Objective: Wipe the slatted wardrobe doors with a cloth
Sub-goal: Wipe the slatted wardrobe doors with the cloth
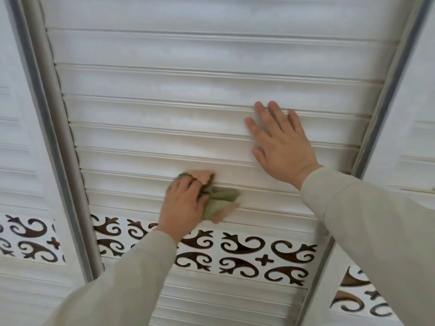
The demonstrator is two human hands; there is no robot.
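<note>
A white slatted wardrobe door fills the view, its horizontal slats running between two grey frame rails. My left hand is closed on a crumpled green and peach cloth and presses it against a low slat, just above the ornamental band. My right hand lies flat on the slats higher up and to the right, fingers spread, holding nothing. Both arms wear pale beige sleeves.
A band of dark scroll cut-outs crosses the door below the cloth. A grey vertical rail separates this door from another slatted door on the left. A third door stands at the right.
</note>
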